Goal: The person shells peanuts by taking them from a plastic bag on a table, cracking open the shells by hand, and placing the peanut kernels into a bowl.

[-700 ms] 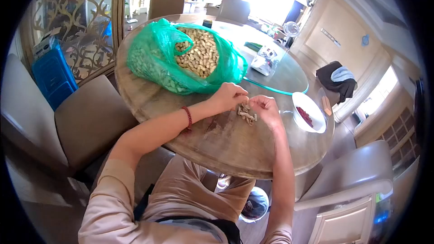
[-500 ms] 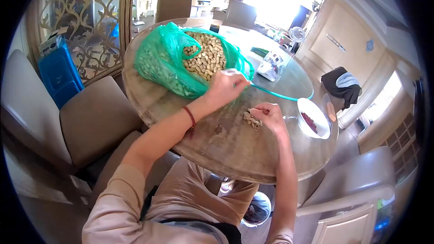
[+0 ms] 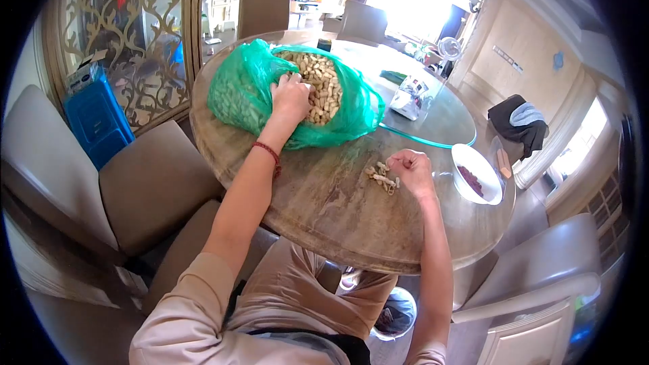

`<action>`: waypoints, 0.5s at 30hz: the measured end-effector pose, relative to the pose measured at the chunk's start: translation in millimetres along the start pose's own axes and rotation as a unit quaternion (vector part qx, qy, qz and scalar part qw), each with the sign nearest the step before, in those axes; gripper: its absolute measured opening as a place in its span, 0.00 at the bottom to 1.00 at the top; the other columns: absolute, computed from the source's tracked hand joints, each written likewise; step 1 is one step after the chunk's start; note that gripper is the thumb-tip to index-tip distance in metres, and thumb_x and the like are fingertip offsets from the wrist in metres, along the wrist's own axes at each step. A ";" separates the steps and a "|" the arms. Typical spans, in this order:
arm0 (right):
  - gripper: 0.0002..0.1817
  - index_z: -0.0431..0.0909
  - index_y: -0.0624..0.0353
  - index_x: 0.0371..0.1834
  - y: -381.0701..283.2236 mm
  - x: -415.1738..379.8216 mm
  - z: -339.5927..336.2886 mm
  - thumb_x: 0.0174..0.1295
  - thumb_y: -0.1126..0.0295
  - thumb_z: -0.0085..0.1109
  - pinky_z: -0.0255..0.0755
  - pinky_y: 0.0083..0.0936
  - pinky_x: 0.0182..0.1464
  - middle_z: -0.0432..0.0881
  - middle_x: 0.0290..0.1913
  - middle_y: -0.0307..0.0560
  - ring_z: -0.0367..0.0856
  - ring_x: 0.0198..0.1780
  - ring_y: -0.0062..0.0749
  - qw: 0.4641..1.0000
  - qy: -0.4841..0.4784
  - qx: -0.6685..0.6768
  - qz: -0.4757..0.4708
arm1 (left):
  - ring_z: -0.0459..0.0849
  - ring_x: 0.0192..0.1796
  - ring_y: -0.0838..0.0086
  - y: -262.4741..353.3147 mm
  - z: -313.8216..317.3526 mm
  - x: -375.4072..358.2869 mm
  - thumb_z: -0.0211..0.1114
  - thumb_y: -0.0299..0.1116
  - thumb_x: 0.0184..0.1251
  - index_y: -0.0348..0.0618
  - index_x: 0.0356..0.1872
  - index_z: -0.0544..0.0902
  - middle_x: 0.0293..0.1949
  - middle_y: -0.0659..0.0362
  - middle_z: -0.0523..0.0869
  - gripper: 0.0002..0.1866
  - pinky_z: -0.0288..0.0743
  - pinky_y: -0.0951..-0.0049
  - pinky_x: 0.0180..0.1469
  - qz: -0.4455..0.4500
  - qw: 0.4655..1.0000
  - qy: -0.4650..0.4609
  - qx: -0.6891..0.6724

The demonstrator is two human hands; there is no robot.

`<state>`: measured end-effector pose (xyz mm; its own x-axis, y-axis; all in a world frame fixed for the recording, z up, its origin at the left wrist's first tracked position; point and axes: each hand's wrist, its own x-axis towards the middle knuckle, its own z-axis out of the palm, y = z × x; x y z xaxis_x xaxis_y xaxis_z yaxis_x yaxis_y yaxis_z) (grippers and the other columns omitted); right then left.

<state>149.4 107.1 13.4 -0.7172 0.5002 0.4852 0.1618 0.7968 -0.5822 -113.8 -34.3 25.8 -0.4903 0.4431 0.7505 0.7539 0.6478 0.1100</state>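
A green plastic bag (image 3: 243, 98) lies on the table with its mouth open, showing a heap of unshelled peanuts (image 3: 326, 89). Over the left side of that heap is my left hand (image 3: 291, 101), fingers curled down among the peanuts; what the fingertips hold is hidden. My right hand (image 3: 414, 172) is closed in a pinch just above the table, and I cannot make out anything in it. Beside its fingertips sits a small pile of empty peanut shells (image 3: 383, 180). To the right, a white bowl (image 3: 488, 189) contains dark red shelled peanuts (image 3: 471, 180).
The round table (image 3: 324, 216) has a glass turntable edge (image 3: 433, 143) behind my right hand. On it stands a white printed packet (image 3: 407, 100). A bin (image 3: 399, 311) is on the floor below the table, and chairs (image 3: 152, 182) surround it.
My left hand has moved left and away from me, from the bag's near edge onto the peanuts. My right hand stays by the shells, its fingers slightly lifted from them.
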 end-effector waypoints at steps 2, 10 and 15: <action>0.04 0.81 0.60 0.25 0.1 -0.3 0.8 0.47 0.72 0.64 0.57 0.20 0.20 0.69 0.13 0.36 0.62 0.17 0.15 1.000 -0.003 0.013 0.007 | 0.73 0.51 0.66 1.3 -0.4 1.2 0.65 0.30 0.47 0.58 0.30 0.85 0.42 0.60 0.79 0.08 0.65 0.59 0.47 -0.004 1.000 -0.014 -0.013; 0.04 0.81 0.60 0.25 -5.5 -1.6 1.0 0.48 0.72 0.64 0.58 0.19 0.20 0.70 0.13 0.36 0.62 0.16 0.14 1.000 0.016 -0.001 -0.014 | 0.79 0.42 0.67 0.5 -3.4 5.1 0.65 0.24 0.43 0.49 0.25 0.83 0.31 0.58 0.83 0.07 0.68 0.61 0.49 0.004 0.993 -0.022 -0.117; 0.04 0.81 0.61 0.26 -5.4 -1.7 2.7 0.50 0.72 0.63 0.57 0.18 0.19 0.72 0.13 0.35 0.62 0.16 0.13 0.998 0.048 0.042 0.012 | 0.82 0.31 0.77 39.6 -21.5 -5.8 0.62 0.19 0.51 0.39 0.33 0.84 0.32 0.57 0.85 0.08 0.76 0.77 0.35 0.007 0.792 -0.048 -0.608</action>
<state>147.9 101.0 14.0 -0.6452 0.5519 0.5283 0.1174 0.7549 -0.6452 -71.7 -24.6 39.7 -0.4646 0.5287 0.7104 0.5948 -0.4080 0.6926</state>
